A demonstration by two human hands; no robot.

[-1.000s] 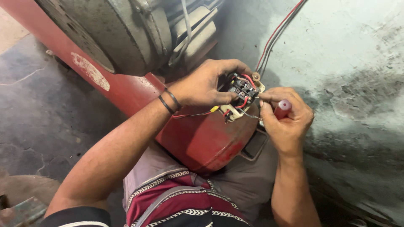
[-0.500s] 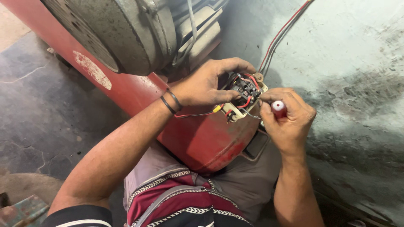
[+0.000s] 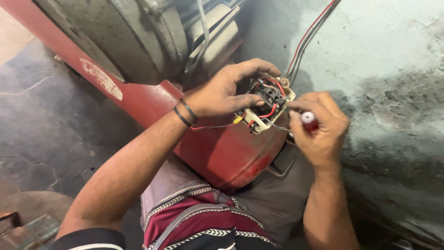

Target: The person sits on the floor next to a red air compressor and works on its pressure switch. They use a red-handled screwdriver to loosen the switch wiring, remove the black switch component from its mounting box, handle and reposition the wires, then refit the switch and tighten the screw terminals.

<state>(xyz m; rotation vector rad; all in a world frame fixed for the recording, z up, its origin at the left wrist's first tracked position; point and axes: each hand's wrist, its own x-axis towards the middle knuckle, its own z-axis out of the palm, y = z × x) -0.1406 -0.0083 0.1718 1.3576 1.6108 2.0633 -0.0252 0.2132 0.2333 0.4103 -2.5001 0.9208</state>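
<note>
— What have your 2 hands got hold of?

— My left hand is curled around the open switch box, thumb and fingers closed on its pale housing, steadying it. My right hand is wrapped tight around a red-handled screwdriver, its thin shaft pointing left to the box's lower edge.

— Where does the box sit?

— At the rounded end of the red tank, just above it, close to the stained wall. Red and black wires run up the wall from it, and short red leads loop inside.

— And the tip?

— Too small to tell whether it touches a screw.
</note>
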